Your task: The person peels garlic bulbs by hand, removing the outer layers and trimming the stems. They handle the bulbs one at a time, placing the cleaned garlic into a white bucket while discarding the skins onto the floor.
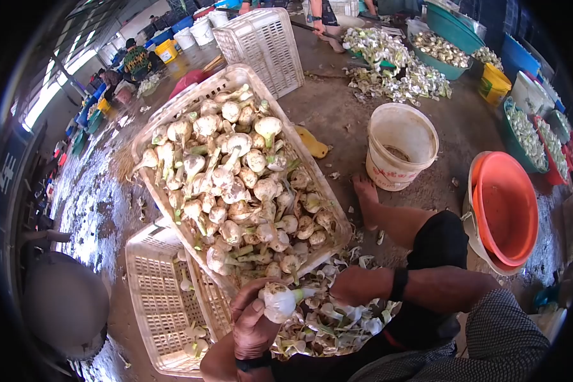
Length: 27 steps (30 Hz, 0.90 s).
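One garlic bulb (279,301) fills the left hand (251,326), right hand (354,286) at its stem.

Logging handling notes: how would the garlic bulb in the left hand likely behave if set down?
The garlic bulb looks round, so it would probably roll if set down. Its papery skin may make it slip in the left hand. It fits the palm, so likely light.
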### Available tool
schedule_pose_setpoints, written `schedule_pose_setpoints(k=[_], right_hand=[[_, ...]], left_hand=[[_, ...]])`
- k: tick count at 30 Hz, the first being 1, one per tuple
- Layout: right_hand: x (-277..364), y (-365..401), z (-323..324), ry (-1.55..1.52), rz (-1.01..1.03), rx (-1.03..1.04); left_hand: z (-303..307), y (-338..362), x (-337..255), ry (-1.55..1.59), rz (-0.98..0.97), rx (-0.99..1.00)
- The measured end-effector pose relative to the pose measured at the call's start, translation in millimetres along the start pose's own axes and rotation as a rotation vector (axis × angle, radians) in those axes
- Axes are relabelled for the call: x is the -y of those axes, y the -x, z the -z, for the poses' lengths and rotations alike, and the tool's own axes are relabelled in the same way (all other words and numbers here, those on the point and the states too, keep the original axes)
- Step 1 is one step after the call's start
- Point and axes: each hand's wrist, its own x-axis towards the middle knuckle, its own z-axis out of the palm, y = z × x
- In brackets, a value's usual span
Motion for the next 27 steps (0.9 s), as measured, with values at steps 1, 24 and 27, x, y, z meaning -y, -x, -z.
schedule_pose_setpoints(k=[1,24,27], right_hand=[[-3,-3,4,0.054,-0.004,0.013],[-7,3,0,0.070,-0.114,0.110],[1,2,6,-0.051,-0.003,0.090]], left_hand=[[2,1,0,0.028,-0.017,0.011],[12,3,-4,0.044,-0.107,-0.059],[14,5,-9,-0.011,-0.097,-0.060]])
